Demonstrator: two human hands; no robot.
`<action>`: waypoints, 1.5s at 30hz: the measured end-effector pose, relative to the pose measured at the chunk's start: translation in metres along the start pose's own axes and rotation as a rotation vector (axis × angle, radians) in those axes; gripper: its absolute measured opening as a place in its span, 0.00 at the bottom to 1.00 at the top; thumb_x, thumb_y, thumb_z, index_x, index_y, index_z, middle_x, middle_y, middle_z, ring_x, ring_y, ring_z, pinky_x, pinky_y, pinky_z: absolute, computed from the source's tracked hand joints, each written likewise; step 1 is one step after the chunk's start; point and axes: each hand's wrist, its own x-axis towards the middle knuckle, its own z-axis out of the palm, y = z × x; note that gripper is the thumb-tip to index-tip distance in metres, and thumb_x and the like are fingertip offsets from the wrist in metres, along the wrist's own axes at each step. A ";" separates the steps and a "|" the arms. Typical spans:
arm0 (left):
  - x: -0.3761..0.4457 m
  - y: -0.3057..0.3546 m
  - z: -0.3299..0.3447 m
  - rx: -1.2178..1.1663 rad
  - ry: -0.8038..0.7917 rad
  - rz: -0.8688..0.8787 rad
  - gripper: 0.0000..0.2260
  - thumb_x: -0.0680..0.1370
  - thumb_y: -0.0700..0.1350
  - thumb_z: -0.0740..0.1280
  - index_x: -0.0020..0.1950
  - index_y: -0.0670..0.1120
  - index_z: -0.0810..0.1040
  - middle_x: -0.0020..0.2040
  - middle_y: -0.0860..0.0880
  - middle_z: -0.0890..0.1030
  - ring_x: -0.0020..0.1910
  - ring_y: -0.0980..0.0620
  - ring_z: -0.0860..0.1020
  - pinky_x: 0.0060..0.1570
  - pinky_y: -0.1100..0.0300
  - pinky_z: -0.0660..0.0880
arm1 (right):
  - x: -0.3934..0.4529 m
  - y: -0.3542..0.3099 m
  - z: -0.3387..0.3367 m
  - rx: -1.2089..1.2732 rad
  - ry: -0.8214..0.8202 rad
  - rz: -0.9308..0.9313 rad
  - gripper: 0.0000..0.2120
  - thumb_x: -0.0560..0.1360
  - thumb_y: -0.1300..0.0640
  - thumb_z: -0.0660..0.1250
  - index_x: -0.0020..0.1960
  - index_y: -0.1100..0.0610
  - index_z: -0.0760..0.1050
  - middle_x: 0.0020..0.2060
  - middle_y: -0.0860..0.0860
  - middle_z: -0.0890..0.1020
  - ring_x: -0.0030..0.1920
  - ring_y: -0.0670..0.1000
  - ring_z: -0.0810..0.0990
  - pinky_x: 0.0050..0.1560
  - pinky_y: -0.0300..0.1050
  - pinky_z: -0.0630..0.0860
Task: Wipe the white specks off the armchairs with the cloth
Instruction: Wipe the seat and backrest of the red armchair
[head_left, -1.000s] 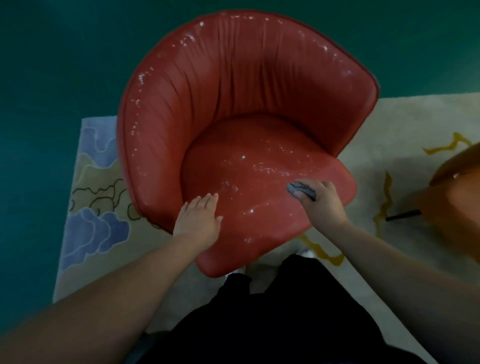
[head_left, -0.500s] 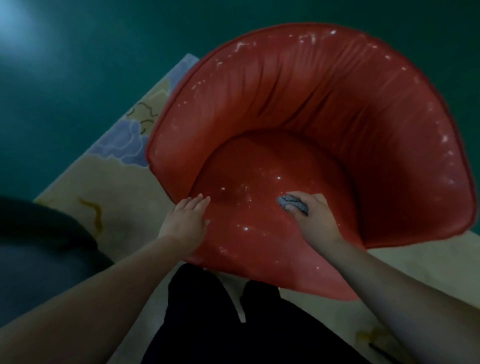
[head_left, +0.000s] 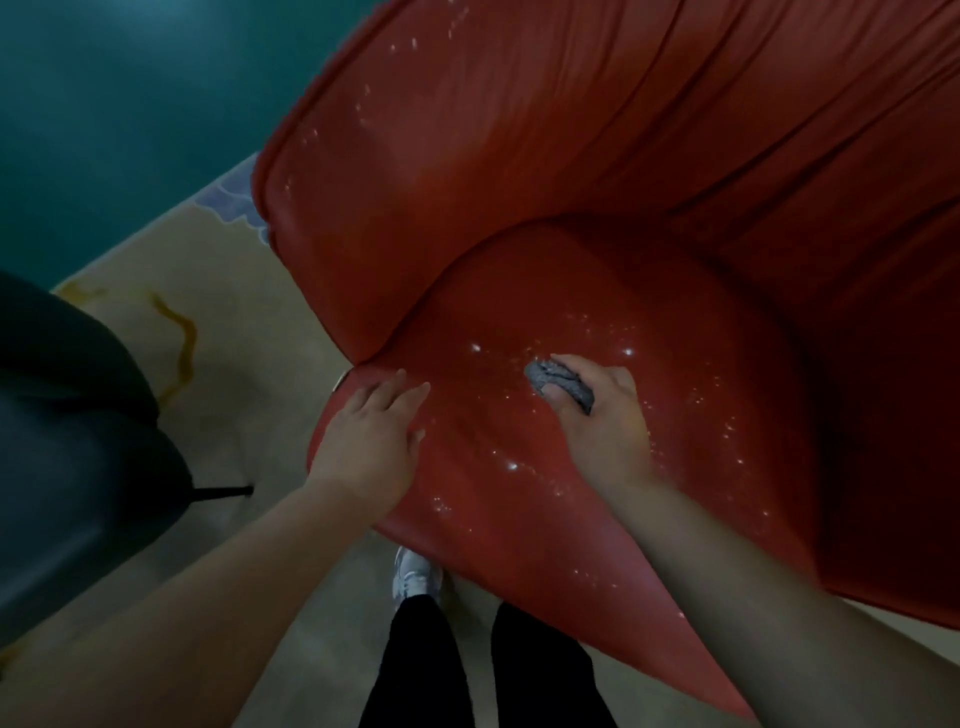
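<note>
A red armchair (head_left: 597, 171) fills the upper right of the head view. White specks (head_left: 613, 332) dot its seat cushion and left arm. My right hand (head_left: 602, 426) grips a crumpled grey cloth (head_left: 561, 384) and presses it on the middle of the seat. My left hand (head_left: 371, 441) lies flat on the seat's front left edge, fingers straight.
A dark grey armchair (head_left: 67, 447) stands at the left, with a thin black leg (head_left: 223, 491) sticking out. A cream rug (head_left: 234, 332) with yellow and blue patterns lies under the chairs. Teal floor (head_left: 130, 93) lies beyond. My legs and a white shoe (head_left: 413, 577) are below.
The view has swung right and closer to the red armchair. Both hands stay on the seat, the right one still holding the cloth, a little farther in from the front edge.
</note>
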 end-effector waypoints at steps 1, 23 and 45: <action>0.008 -0.003 0.011 -0.006 0.004 0.002 0.23 0.80 0.47 0.61 0.75 0.52 0.64 0.76 0.48 0.63 0.74 0.43 0.60 0.71 0.48 0.62 | 0.007 0.008 0.008 -0.005 -0.002 -0.006 0.15 0.77 0.53 0.68 0.64 0.46 0.75 0.51 0.44 0.70 0.49 0.38 0.73 0.47 0.17 0.64; 0.079 -0.047 0.108 -0.119 0.232 0.018 0.22 0.79 0.42 0.60 0.74 0.51 0.67 0.76 0.49 0.63 0.72 0.47 0.61 0.70 0.59 0.55 | 0.089 0.100 0.116 -0.349 0.080 -0.532 0.19 0.76 0.57 0.67 0.67 0.51 0.74 0.53 0.55 0.71 0.54 0.54 0.72 0.56 0.53 0.75; 0.046 -0.077 0.126 -0.128 0.291 -0.004 0.24 0.75 0.40 0.67 0.71 0.51 0.70 0.70 0.44 0.68 0.66 0.43 0.65 0.64 0.48 0.67 | 0.042 0.096 0.147 -0.331 0.017 -0.590 0.21 0.75 0.61 0.70 0.66 0.49 0.75 0.53 0.54 0.72 0.52 0.54 0.72 0.55 0.46 0.73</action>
